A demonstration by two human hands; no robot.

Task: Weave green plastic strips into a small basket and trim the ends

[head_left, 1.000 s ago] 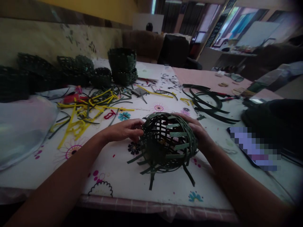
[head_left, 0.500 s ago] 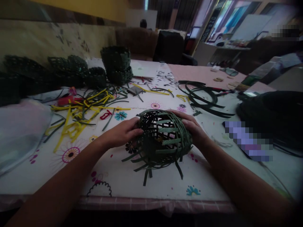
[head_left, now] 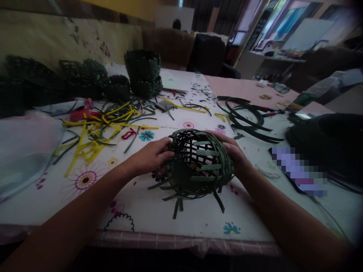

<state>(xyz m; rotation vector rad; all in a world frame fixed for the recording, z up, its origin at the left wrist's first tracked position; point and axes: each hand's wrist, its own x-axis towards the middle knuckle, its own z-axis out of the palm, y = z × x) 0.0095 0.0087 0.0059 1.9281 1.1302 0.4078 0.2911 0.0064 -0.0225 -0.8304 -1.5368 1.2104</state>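
Between my hands is a partly woven basket of dark green strips, tilted so that I see into its inside. Loose strip ends stick out from its near and left sides. My left hand grips the basket's left rim, thumb and fingers closed on it. Around the far right side curls my right hand, its fingertips partly hidden behind the weave. The basket is at the middle of the flowered table cover.
Yellow and green strips lie in a tangle on the left, beside a clear plastic bag. Finished-looking green baskets stand behind. Coiled strips, a phone and a large dark bundle are on the right.
The view has shifted slightly. The basket has turned a little between my hands, and both hands keep hold of it.
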